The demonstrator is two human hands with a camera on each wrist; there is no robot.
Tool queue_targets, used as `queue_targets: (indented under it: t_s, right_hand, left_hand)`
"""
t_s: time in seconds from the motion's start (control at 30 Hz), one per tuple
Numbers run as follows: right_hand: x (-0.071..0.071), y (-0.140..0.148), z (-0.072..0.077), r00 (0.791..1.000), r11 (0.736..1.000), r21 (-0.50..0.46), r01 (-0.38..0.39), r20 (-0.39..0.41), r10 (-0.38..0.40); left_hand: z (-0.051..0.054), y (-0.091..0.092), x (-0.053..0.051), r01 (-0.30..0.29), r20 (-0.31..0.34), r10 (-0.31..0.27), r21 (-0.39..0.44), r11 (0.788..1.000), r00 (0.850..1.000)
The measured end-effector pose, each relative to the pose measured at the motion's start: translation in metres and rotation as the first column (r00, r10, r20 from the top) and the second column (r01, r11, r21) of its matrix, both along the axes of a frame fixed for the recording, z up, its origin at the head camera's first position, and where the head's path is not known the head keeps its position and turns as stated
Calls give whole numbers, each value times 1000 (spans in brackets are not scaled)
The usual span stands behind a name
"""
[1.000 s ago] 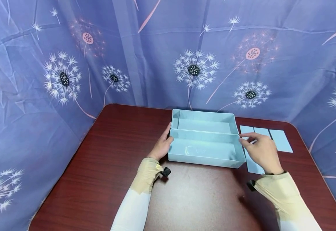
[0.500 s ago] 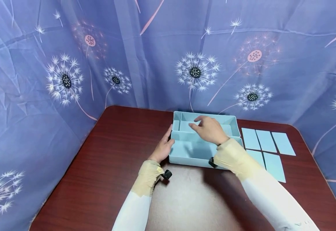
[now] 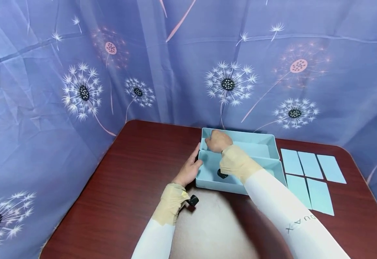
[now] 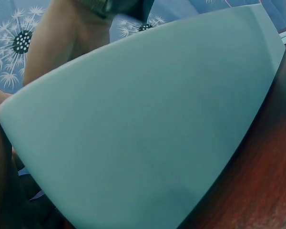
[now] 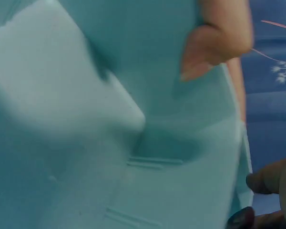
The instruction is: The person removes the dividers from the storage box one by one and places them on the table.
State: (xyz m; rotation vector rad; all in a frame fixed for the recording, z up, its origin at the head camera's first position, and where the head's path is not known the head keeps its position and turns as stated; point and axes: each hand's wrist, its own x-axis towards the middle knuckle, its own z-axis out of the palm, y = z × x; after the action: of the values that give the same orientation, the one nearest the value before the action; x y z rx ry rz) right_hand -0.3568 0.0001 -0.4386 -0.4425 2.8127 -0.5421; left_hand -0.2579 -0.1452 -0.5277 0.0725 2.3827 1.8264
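Note:
Two long light-blue plastic boxes stand side by side, the back box (image 3: 256, 146) and the front box (image 3: 221, 186). My left hand (image 3: 188, 171) holds their left end. Its fingers lie along the outside, and its thumb is at the front box's left rim. My right hand (image 3: 219, 141) reaches across the front box into the left part of the back box. There, in the right wrist view, its thumb (image 5: 205, 52) and a finger appear to pinch the upper edge of a thin blue divider (image 5: 195, 105). In the left wrist view a box wall (image 4: 133, 129) hides most of the left hand.
Several flat light-blue panels (image 3: 331, 169) lie in two rows right of the boxes on the dark red table (image 3: 133, 172). A purple dandelion-print curtain (image 3: 182, 79) hangs behind the table. Small black cameras (image 3: 193, 200) sit at both wrists.
My right hand has moved left from the boxes' right end, over the back box, to its left divider, and its fingers have closed there. The left hand keeps its hold.

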Motion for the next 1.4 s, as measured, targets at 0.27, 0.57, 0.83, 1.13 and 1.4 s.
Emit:
queue_targets:
  t_s: [0.27, 0.57, 0.83, 1.13, 1.4]
  right_hand:
    - [-7, 4, -14, 998, 998, -42, 39, -50, -41]
    - [-5, 4, -19, 993, 991, -88, 103, -51, -108]
    - [-3, -1, -30, 983, 964, -236, 120, -107, -148]
    - [-2, 0, -31, 982, 921, -363, 140, -65, -175]
    - [-1, 0, -22, 982, 910, -397, 120, -89, -168]
  left_hand:
    - [3, 11, -1, 13, -11, -13, 9, 1000, 1000]
    - [5, 11, -4, 25, -41, -25, 6, 1000, 999]
    - [4, 7, -3, 9, -29, -8, 10, 1000, 1000]
    - [1, 3, -3, 5, -19, -4, 17, 1000, 1000]
    - [-7, 0, -6, -2, -17, 3, 12, 1000, 1000]
